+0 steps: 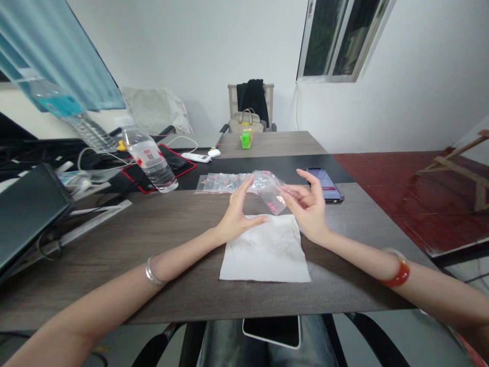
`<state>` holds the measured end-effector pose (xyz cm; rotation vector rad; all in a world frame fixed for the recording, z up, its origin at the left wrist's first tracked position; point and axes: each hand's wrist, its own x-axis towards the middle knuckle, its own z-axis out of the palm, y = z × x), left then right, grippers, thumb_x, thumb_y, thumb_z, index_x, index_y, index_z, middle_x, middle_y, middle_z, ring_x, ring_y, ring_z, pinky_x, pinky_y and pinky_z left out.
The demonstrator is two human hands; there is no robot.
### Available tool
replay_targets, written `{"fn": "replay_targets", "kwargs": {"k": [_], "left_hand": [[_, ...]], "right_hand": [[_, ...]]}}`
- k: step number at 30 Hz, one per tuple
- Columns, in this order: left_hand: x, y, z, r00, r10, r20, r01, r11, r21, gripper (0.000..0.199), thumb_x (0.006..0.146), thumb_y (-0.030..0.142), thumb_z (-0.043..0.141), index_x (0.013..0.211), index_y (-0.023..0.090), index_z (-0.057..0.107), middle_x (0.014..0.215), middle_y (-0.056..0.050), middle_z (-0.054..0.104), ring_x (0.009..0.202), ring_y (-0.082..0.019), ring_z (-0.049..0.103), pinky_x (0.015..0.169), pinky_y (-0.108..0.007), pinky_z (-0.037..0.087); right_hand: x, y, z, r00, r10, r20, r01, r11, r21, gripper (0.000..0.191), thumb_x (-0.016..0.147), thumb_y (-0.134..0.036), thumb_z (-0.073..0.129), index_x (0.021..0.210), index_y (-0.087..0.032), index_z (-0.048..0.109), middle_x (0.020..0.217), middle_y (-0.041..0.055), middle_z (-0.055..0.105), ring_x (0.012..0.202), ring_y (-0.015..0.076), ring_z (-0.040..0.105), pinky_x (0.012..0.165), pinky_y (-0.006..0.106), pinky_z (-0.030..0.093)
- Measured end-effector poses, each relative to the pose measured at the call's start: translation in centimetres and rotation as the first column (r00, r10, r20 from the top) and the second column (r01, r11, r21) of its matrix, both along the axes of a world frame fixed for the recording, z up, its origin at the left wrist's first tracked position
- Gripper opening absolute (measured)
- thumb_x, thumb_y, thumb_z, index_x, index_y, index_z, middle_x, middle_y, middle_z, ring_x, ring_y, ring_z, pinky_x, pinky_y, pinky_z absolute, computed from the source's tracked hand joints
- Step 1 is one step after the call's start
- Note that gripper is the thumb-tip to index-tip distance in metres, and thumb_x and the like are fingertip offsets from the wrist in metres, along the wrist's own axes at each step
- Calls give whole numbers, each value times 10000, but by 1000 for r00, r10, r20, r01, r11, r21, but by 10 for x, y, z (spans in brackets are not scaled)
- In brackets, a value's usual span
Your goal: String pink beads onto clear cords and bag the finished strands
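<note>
My right hand (pixel 307 206) pinches the top corner of a small clear zip bag (pixel 273 196) with pink bits at its bottom. The bag hangs tilted above the back edge of a white paper sheet (pixel 265 255). To the left of the bag, my left hand (pixel 240 214) has thumb and fingers spread, with nothing between them; its thumb points toward the bag over the paper. Behind my hands lies a row of clear small bags (pixel 219 183) with reddish contents, partly hidden by my left fingers.
A phone (pixel 324 184) lies right of my right hand. Water bottles (pixel 148 155), a red-edged black tablet (pixel 178 160), cables and a dark laptop (pixel 32 214) are at the left. A green box (pixel 246 139) stands farther back. Another phone (pixel 272 330) rests on my lap.
</note>
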<state>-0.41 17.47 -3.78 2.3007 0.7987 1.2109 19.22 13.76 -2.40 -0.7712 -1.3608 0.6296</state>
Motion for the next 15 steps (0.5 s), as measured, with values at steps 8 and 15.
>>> {"fn": "replay_targets", "kwargs": {"k": [8, 15], "left_hand": [[9, -13, 15, 969, -55, 239, 135, 933, -333, 178, 844, 344, 658, 854, 182, 730, 883, -55, 745, 810, -159, 681, 778, -291, 551], [11, -10, 13, 925, 35, 379, 151, 881, -448, 223, 803, 380, 699, 841, 160, 707, 739, -27, 722, 581, -105, 640, 577, -215, 547]], "right_hand": [[-1, -4, -3, 989, 130, 69, -111, 967, -228, 343, 767, -332, 735, 1051, -233, 571, 839, 20, 741, 794, 180, 700, 725, 333, 555], [3, 11, -10, 977, 213, -30, -207, 894, -397, 242, 747, -424, 729, 810, -201, 660, 737, 8, 700, 678, 137, 646, 642, 283, 526]]}}
